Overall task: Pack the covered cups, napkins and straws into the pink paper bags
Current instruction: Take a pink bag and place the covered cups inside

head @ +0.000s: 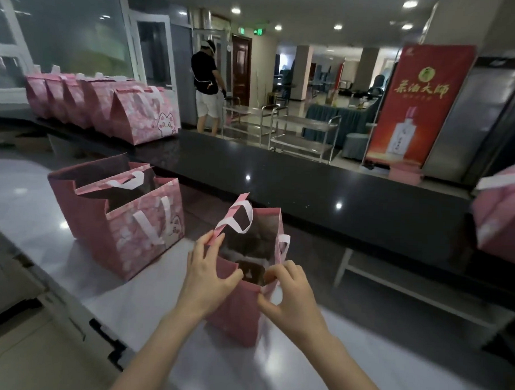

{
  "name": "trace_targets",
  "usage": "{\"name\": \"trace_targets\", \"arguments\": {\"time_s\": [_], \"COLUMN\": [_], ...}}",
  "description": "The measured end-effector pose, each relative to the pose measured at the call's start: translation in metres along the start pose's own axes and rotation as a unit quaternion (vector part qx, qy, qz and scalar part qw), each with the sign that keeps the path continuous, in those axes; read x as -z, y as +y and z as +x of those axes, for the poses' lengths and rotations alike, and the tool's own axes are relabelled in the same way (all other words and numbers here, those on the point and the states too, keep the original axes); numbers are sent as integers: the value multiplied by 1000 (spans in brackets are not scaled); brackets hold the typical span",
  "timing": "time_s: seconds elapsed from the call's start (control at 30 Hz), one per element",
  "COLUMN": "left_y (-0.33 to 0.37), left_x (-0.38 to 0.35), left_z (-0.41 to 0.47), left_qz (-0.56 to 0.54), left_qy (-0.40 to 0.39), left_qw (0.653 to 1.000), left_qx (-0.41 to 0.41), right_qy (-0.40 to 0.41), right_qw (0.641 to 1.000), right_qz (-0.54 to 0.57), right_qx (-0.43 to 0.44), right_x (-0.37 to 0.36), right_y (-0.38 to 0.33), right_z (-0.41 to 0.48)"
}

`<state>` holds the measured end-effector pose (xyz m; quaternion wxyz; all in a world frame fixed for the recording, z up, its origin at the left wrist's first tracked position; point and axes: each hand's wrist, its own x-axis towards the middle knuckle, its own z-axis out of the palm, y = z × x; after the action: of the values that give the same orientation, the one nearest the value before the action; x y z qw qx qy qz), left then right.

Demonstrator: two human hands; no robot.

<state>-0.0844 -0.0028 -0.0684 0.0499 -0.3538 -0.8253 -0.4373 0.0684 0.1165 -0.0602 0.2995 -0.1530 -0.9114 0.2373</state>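
Both hands, left hand (207, 276) and right hand (293, 295), pinched one pink paper bag's (240, 311) rim; one open bag (118, 219) stood beside, five (101, 107) behind.

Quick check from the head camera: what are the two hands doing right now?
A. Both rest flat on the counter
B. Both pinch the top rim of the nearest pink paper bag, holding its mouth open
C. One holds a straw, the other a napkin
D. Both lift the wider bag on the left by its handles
B: the left hand and right hand each grip an edge of the nearest pink paper bag, which stands upright and open on the white counter.
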Motion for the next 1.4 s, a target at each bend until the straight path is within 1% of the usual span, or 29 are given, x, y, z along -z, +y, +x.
{"name": "trace_targets", "arguments": {"time_s": [0.33,0.43,0.57,0.67,0.73,0.8,0.9,0.97,1.03,1.1,1.17,1.27,1.33,1.4], "left_y": [156,191,223,239,246,249,246,240,234,228,226,229,234,240], "left_x": [-109,-128,-142,-150,-153,-157,-159,-161,-161,-161,-159,-158,-159,-160], "left_z": [-114,-140,-160,-169,-172,-171,-167,-163,-161,-161,-162,-161,-164,-168], "left_qz": [-51,-58,-68,-94,-111,-115,-118,-113,-97,-81,-72,-53,-31,-8], "left_qy": [-82,-102,-117,-140,-150,-149,-139,-127,-118,-116,-110,-102,-89,-79], "left_qw": [992,988,983,977,973,973,976,978,983,986,989,992,995,997], "left_qx": [-79,-97,-120,-130,-135,-135,-122,-117,-106,-85,-69,-41,-27,-7], "right_qy": [49,57,75,94,91,82,62,65,72,70,44,-41,-96,-150], "right_qw": [995,993,989,987,986,987,990,989,985,978,965,935,916,900], "right_qz": [-41,-57,-64,-61,-68,-67,-33,-25,-40,-85,-143,-209,-240,-270], "right_qx": [-70,-91,-107,-117,-121,-121,-118,-128,-152,-176,-217,-284,-307,-308], "right_x": [159,191,216,229,235,240,246,252,261,274,289,308,317,324], "right_y": [61,74,80,82,82,83,84,90,104,128,158,204,230,253], "right_z": [-163,-197,-229,-243,-247,-250,-252,-252,-253,-256,-256,-251,-244,-237]}}
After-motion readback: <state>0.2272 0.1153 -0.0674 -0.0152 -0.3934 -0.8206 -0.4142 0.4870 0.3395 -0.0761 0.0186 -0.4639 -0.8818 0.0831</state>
